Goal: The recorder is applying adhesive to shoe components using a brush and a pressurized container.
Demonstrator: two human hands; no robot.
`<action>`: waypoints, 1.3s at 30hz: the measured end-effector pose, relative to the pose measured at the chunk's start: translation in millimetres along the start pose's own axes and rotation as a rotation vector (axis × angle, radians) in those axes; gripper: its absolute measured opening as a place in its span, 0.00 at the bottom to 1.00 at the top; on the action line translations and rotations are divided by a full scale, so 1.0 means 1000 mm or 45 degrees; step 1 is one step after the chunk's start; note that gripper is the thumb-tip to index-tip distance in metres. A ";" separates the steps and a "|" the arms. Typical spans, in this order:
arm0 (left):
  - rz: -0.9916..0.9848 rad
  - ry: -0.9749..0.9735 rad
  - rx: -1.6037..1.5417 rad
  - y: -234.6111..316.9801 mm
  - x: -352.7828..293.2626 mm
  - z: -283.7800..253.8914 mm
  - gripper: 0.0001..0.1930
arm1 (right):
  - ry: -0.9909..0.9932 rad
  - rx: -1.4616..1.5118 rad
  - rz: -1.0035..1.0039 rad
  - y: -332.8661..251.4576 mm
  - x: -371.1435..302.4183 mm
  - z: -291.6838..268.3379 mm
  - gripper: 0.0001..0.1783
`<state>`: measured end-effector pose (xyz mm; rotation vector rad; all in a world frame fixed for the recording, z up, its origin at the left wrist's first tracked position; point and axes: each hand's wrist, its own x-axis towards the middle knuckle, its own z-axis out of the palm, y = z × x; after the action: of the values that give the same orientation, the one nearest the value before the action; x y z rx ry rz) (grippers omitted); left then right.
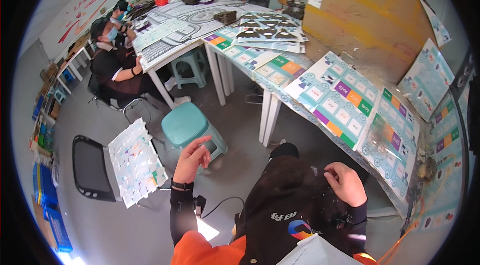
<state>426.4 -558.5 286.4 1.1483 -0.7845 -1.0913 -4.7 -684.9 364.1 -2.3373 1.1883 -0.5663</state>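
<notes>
My left hand is raised in front of the teal stool, its index finger stretched and the others loosely bent. Nothing lies in it. Above my lap, beside the dark apron, my right hand hangs with loosely bent fingers and no visible object. The printed sheet with purple, orange and green blocks lies on the worktable to the right. Beside it is a second printed sheet, with a smudged patch. Neither hand touches the sheets.
A big cardboard box stands on the right table, near a stack of sheets with dark cut-out shapes. Several people sit around the white far table. At left, a chair carries a board of pale pieces.
</notes>
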 end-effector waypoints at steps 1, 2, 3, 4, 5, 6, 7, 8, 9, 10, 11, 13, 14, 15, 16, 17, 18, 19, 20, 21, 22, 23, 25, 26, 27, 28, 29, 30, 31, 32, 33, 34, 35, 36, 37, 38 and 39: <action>0.006 0.010 -0.003 -0.006 0.004 0.002 0.19 | 0.051 0.008 0.008 -0.003 -0.004 -0.007 0.07; 0.013 0.009 -0.008 -0.012 0.008 0.002 0.19 | 0.047 0.049 0.026 -0.005 -0.005 -0.010 0.08; 0.024 0.019 -0.018 -0.019 0.006 -0.001 0.19 | 0.046 0.015 -0.053 -0.008 -0.004 -0.011 0.07; 0.040 0.032 -0.027 -0.023 -0.003 -0.009 0.19 | 0.043 -0.021 -0.138 -0.011 0.000 -0.011 0.08; 0.023 0.093 0.022 -0.028 -0.021 -0.023 0.19 | 0.020 -0.010 -0.199 -0.011 0.003 -0.008 0.08; 0.015 0.173 0.060 -0.034 -0.028 -0.029 0.18 | -0.018 -0.006 -0.278 -0.013 0.008 -0.007 0.09; 0.043 0.157 0.035 -0.035 -0.020 -0.021 0.18 | -0.088 0.011 -0.262 -0.016 0.009 -0.004 0.09; -0.005 0.171 -0.032 -0.038 -0.016 -0.015 0.18 | -0.071 0.006 -0.281 -0.006 0.006 -0.003 0.09; -0.064 0.191 -0.093 -0.038 -0.017 -0.014 0.17 | -0.045 -0.015 -0.211 -0.005 -0.002 -0.010 0.09; -0.022 0.130 -0.096 -0.043 -0.006 -0.009 0.16 | -0.036 -0.027 -0.154 -0.007 -0.009 -0.015 0.08; -0.015 0.109 -0.150 -0.046 -0.002 -0.006 0.16 | -0.024 -0.045 -0.117 -0.012 -0.012 -0.017 0.08; -0.014 0.099 -0.211 -0.044 -0.002 -0.004 0.16 | -0.050 -0.045 -0.106 -0.015 -0.013 -0.018 0.08; -0.012 0.097 -0.206 -0.043 -0.005 -0.007 0.16 | -0.054 -0.041 -0.075 -0.017 -0.012 -0.017 0.08; -0.008 0.093 -0.196 -0.042 -0.009 -0.008 0.16 | -0.053 -0.026 -0.090 -0.020 -0.009 -0.016 0.08; -0.010 0.110 -0.202 -0.042 -0.013 -0.010 0.16 | -0.069 -0.027 -0.099 -0.020 -0.007 -0.015 0.08; -0.001 0.130 -0.227 -0.044 -0.016 -0.013 0.16 | -0.078 -0.023 -0.098 -0.021 -0.005 -0.014 0.08; 0.010 0.148 -0.247 -0.045 -0.018 -0.016 0.16 | -0.083 -0.016 -0.098 -0.022 -0.003 -0.013 0.08; 0.010 0.158 -0.249 -0.046 -0.019 -0.019 0.16 | -0.091 -0.015 -0.103 -0.022 -0.001 -0.012 0.08; 0.021 0.166 -0.270 -0.048 -0.020 -0.021 0.16 | -0.097 -0.047 -0.118 -0.022 0.000 -0.011 0.08; 0.032 0.169 -0.291 -0.050 -0.020 -0.023 0.15 | -0.100 -0.080 -0.131 -0.022 0.000 -0.011 0.08; 0.031 0.170 -0.292 -0.052 -0.020 -0.026 0.15 | -0.102 -0.080 -0.131 -0.022 0.001 -0.010 0.08; 0.025 0.193 -0.307 -0.053 -0.021 -0.029 0.15 | -0.103 -0.086 -0.136 -0.022 0.003 -0.008 0.08; 0.017 0.211 -0.325 -0.056 -0.022 -0.031 0.15 | -0.103 -0.095 -0.138 -0.022 0.004 -0.007 0.08; 0.017 0.234 -0.339 -0.057 -0.023 -0.032 0.15 | -0.115 -0.070 -0.121 -0.023 0.004 -0.006 0.08; 0.017 0.255 -0.355 -0.057 -0.023 -0.032 0.15 | -0.125 -0.048 -0.103 -0.024 0.004 -0.006 0.08; 0.018 0.249 -0.359 -0.058 -0.022 -0.030 0.15 | -0.122 -0.053 -0.101 -0.023 0.004 -0.007 0.08; 0.028 0.244 -0.376 -0.059 -0.020 -0.029 0.14 | -0.130 -0.063 -0.088 -0.023 0.003 -0.007 0.08; 0.038 0.232 -0.391 -0.059 -0.018 -0.027 0.14 | -0.134 -0.074 -0.071 -0.023 0.002 -0.008 0.09; 0.039 0.214 -0.396 -0.060 -0.015 -0.026 0.14 | -0.121 -0.083 -0.061 -0.022 0.001 -0.010 0.09; 0.044 0.213 -0.398 -0.062 -0.013 -0.024 0.14 | -0.113 -0.088 -0.067 -0.022 0.000 -0.011 0.09; 0.049 0.202 -0.399 -0.064 -0.009 -0.022 0.14 | -0.097 -0.094 -0.067 -0.022 -0.003 -0.012 0.09; 0.049 0.163 -0.404 -0.065 -0.008 -0.021 0.14 | -0.068 -0.108 -0.046 -0.022 -0.004 -0.012 0.09; 0.008 0.238 -0.420 -0.067 -0.008 -0.021 0.14 | -0.095 -0.110 -0.060 -0.022 -0.003 -0.013 0.09; -0.034 0.311 -0.435 -0.070 -0.009 -0.023 0.14 | -0.120 -0.113 -0.073 -0.022 -0.002 -0.013 0.09; 0.005 0.302 -0.450 -0.077 -0.012 -0.028 0.14 | -0.143 -0.150 -0.103 -0.023 -0.001 -0.013 0.10; 0.043 0.297 -0.469 -0.086 -0.017 -0.035 0.13 | -0.176 -0.162 -0.166 -0.016 0.002 -0.009 0.10; 0.064 0.319 -0.435 -0.089 -0.026 -0.039 0.13 | -0.190 -0.158 -0.165 -0.017 0.004 -0.006 0.10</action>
<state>431.0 -524.8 192.0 0.9450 -0.4094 -0.9721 5.6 -680.6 379.4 -2.5263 1.0364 -0.3619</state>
